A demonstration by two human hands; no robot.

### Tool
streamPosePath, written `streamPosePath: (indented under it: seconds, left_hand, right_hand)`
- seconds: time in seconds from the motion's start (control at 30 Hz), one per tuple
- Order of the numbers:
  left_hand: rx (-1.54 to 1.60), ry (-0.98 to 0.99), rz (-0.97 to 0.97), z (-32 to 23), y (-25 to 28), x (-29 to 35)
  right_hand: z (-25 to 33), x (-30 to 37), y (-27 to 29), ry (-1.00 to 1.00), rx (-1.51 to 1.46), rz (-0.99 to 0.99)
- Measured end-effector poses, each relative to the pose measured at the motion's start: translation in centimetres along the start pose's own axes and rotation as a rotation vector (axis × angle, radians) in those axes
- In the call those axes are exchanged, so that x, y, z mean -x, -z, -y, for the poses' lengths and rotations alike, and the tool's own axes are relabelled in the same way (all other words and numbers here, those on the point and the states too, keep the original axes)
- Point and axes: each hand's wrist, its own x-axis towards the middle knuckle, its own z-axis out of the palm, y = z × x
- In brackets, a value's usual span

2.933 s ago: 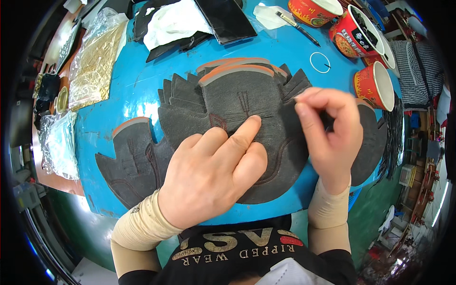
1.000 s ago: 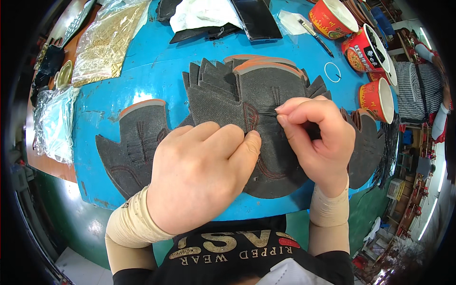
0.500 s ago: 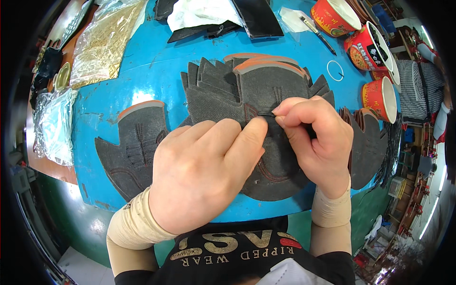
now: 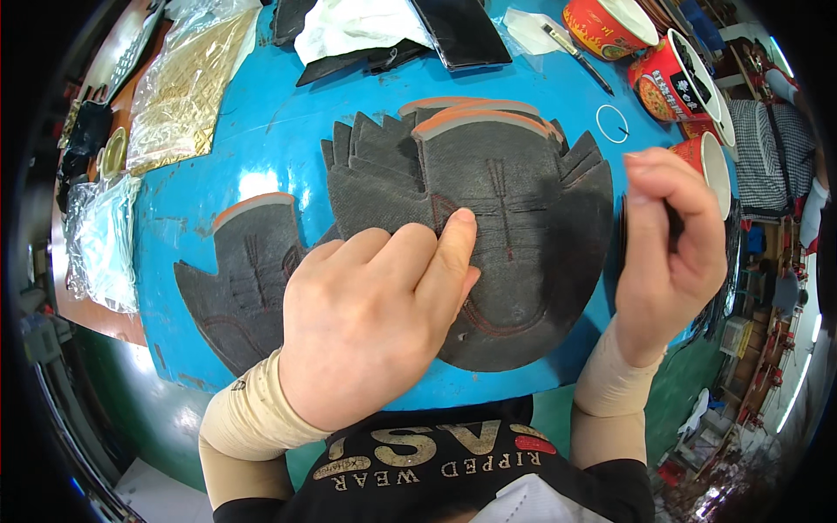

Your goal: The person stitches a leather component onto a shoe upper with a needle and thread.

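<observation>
A stack of dark grey shoe uppers (image 4: pixel 523 288) lies before me, their tops edged in grey and orange, with red stitching. My left hand (image 4: pixel 362 322) is closed at the left side of the top upper, its thumb and index finger pressed on the piece near the stitched slits. Off to the right, my right hand (image 4: pixel 667 253) is raised above the table with its fingers bent and the tips close together. Whatever they may hold is too small to make out. Another dark grey upper (image 4: pixel 240 279) lies to the left, partly behind my left hand.
Red paper bowls (image 4: pixel 667 83) stand at the far right beside a pen (image 4: pixel 575 57) and a thin white ring (image 4: pixel 612 124). Black pieces and white cloth (image 4: pixel 357 26) lie at the back. Plastic bags (image 4: pixel 187 96) of gold and pale blue material sit at left on the blue table (image 4: pixel 288 105).
My right hand has pulled away from the top upper, moving right and up. A thin dark strip was between its fingertips at the slits before. My left hand stays nearly in place.
</observation>
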Motion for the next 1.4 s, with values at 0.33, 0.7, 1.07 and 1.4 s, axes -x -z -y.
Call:
streamPosePath:
  seconds: [0.33,0.7,1.07,1.4]
  left_hand:
    - [-0.033,0.037,0.065,-0.4,0.5,-0.3]
    - [-0.008,0.06,0.043,-0.5,0.4,0.1]
    - [-0.031,0.036,0.08,-0.4,0.4,0.1]
    - [-0.055,0.028,0.076,-0.4,0.3,0.1]
  right_hand:
    - [1.6,0.2,0.0,0.047,0.147,0.413]
    - [1.9,0.7,-1.1,0.045,0.199,0.471]
    - [2.1,0.0,-0.6,-0.034,0.137,0.41]
    - [1.1,1.4,-1.7,0.054,0.001,0.37]
